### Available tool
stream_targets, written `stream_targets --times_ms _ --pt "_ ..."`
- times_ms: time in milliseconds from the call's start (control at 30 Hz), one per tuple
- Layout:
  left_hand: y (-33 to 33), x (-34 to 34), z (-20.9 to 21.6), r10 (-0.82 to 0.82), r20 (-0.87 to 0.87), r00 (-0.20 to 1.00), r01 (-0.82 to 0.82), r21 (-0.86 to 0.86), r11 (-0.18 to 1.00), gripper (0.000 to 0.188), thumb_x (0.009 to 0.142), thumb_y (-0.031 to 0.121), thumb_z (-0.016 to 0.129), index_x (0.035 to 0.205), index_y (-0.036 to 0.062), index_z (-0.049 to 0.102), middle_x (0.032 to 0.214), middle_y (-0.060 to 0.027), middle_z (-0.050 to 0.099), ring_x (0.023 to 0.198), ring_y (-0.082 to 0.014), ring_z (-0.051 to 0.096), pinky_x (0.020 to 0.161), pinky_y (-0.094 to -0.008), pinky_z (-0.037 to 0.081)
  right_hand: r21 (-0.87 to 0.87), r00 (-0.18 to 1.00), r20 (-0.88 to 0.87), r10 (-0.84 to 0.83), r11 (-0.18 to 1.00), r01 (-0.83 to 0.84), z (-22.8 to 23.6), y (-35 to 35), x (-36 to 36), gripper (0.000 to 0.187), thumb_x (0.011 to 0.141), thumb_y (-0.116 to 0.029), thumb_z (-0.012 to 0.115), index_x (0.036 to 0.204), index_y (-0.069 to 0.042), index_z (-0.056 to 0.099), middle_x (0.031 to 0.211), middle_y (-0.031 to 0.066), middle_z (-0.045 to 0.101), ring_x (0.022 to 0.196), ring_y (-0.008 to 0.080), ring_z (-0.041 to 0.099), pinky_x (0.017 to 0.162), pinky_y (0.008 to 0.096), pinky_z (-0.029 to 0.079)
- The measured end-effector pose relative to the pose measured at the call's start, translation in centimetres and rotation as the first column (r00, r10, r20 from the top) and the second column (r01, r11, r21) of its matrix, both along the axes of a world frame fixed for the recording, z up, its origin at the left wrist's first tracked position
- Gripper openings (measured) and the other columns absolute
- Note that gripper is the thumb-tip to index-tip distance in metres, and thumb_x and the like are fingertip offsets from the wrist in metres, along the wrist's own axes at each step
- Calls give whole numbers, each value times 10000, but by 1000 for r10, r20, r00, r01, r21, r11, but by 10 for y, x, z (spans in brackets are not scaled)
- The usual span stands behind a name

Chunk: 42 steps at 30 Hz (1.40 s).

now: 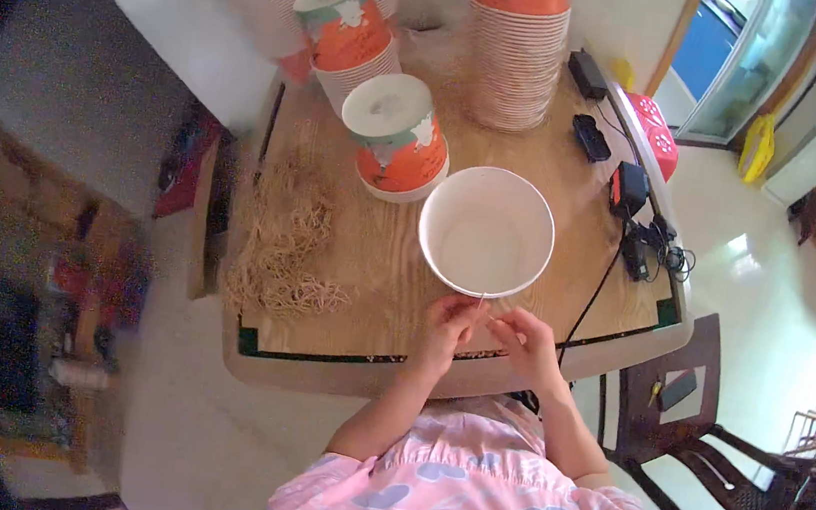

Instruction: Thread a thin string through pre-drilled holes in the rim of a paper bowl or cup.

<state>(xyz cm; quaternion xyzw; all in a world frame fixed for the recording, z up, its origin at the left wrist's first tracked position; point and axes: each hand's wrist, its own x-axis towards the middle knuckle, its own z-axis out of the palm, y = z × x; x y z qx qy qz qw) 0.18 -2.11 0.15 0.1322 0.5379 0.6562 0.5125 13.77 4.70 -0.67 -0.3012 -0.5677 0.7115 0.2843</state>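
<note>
Both my hands are together at the near side of a white paper bucket (464,251), which stands upright with its mouth facing me. My left hand (448,328) is closed in a pinch just below the rim. Close beside it, my right hand (527,343) has its thumb and fingers pinched together too. A thin pale strand seems to rise between the fingertips, too small to name. On the left of the table lies a loose heap of tangled beige strands (293,252). Behind the bucket an orange-and-green paper bucket (401,159) stands upside down.
Tall nested bucket stacks (515,66) and a shorter stack (351,47) stand at the back of the wooden table (372,301). Along the right lie black adapters (629,190) and cables, with a red stool (653,132) beyond. A dark chair (675,386) stands right.
</note>
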Motion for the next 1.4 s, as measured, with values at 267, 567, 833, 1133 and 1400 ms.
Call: stream_targets --times_ms 267,567,833,1133,1400 --pt "-10 1 2 -85 37 996 83 52 995 164 852 232 619 877 72 645 547 68 448 441 -18 352 403 -185 240 340 995 96 -32 940 -3 16 -7 -2 352 717 34 687 1014 -32 509 883 13 563 821 97 525 739 252 439" --pt "-8 3 2 -45 112 993 36 85 996 158 855 224 615 888 71 635 554 67 451 446 -21 366 393 -186 246 500 978 146 -145 865 54 -5 -12 -4 13 844 9 562 835 18 565 777 28 556 736 108 539 674 230 440" --pt "-10 -2 4 -62 227 972 21 176 984 122 841 196 613 860 76 604 577 69 436 455 -18 356 396 -180 254 323 982 147 -122 944 69 4 -15 -11 123 915 -55 478 824 5 534 766 27 546 676 94 521 620 227 432" --pt "-14 -1 0 -147 192 970 73 347 935 124 785 72 579 741 105 468 628 70 401 511 -20 370 450 -184 301 201 992 97 -77 978 57 11 -11 -14 25 867 -29 557 873 -5 559 829 23 593 740 93 546 678 225 444" --pt "-22 1 5 -9 -189 982 69 311 948 153 797 30 578 732 94 455 654 75 428 570 -15 421 515 -182 360 139 992 63 -114 985 104 12 -14 -17 26 851 -25 584 856 -1 578 805 3 594 731 71 534 663 206 438"
